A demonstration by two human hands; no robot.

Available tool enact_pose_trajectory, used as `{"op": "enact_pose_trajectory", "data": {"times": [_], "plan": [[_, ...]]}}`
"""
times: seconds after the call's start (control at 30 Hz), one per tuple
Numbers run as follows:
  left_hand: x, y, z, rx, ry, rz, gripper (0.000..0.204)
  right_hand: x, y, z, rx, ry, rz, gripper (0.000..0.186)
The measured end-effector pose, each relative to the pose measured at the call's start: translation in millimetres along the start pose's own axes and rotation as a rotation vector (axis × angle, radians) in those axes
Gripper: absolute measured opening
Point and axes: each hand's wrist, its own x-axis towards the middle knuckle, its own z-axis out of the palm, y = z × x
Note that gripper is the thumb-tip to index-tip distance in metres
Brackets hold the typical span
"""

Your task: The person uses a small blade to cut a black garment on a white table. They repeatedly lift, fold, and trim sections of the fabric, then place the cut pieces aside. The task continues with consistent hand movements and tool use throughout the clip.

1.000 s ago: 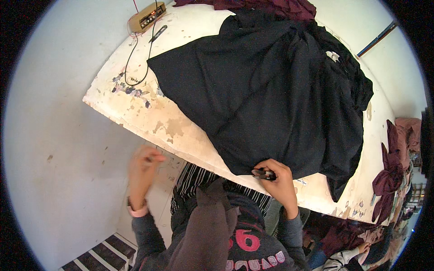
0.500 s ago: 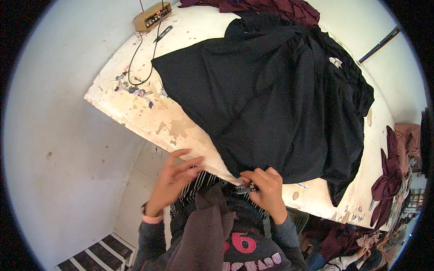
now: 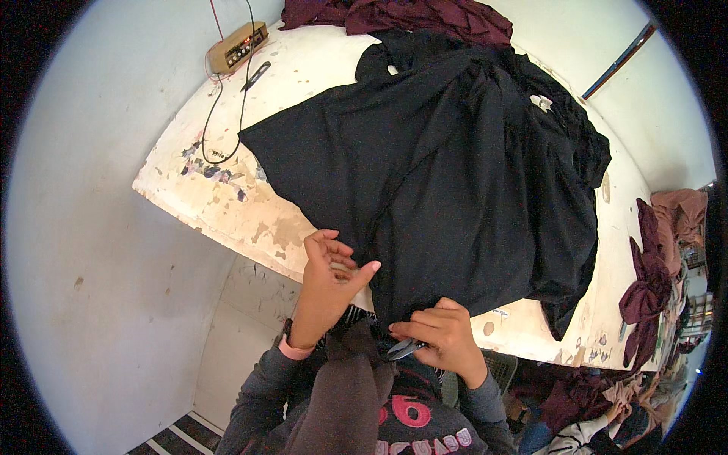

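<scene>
Right hand (image 3: pixel 444 337): fingers clamped on snips (image 3: pixel 406 349), presumably palmed to free fingertips at black cloth (image 3: pixel 455 197) edge. Left hand (image 3: pixel 331 279): fingers apart, thumb over cloth.

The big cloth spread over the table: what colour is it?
The cloth is black, with no pattern visible; the head view shows it best.

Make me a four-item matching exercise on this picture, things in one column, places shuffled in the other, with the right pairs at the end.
Things
1. Black cloth
2. Small bladed tool
3. Tan box
4. Pink band

Places
A. At the far left of the table
B. Around the left wrist
C. In the right hand
D. Spread across the table

Pairs: 1-D, 2-C, 3-A, 4-B
</scene>
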Motion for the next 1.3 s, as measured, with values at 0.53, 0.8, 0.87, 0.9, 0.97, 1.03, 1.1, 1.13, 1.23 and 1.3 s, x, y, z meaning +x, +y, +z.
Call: {"op": "enact_pose_trajectory", "data": {"times": [0.53,0.8,0.87,0.9,0.97,1.03,1.1,1.13,1.23,1.3], "plan": [[-5.3,27.2,-6.9,-0.537,0.02,-0.117,0.088,7.1,-34.1,-21.7,0.14,0.138,0.214,0.043],[-17.6,45.5,-12.8,-0.653,0.017,-0.154,0.088,45.8,-30.3,5.6,0.249,0.459,0.314,0.032],[-18.8,45.1,-11.2,-0.692,-0.005,-0.141,0.088,52.6,-30.1,8.0,0.255,0.468,0.316,0.032],[-19.6,44.9,-11.6,-0.692,-0.013,-0.141,0.087,55.7,-29.8,10.4,0.251,0.477,0.315,0.031],[-20.0,45.5,-12.0,-0.693,-0.033,-0.141,0.086,59.8,-30.5,11.6,0.243,0.49,0.319,0.031],[-21.3,51.5,-10.0,-0.743,-0.018,-0.176,0.085,61.8,-30.4,12.9,0.239,0.492,0.326,0.031],[-21.9,53.3,-8.5,-0.779,-0.016,-0.195,0.083,62.2,-30.7,12.5,0.198,0.489,0.3,0.029],[-22.0,52.8,-8.2,-0.79,-0.019,-0.197,0.083,62.2,-30.8,12.4,0.178,0.487,0.287,0.028],[-22.4,47.0,-8.0,-0.824,-0.053,-0.193,0.082,60.2,-30.5,11.4,0.071,0.486,0.239,0.025],[-22.9,45.5,-7.8,-0.834,-0.071,-0.195,0.082,59.3,-28.0,14.0,0.059,0.523,0.21,0.023]]}}
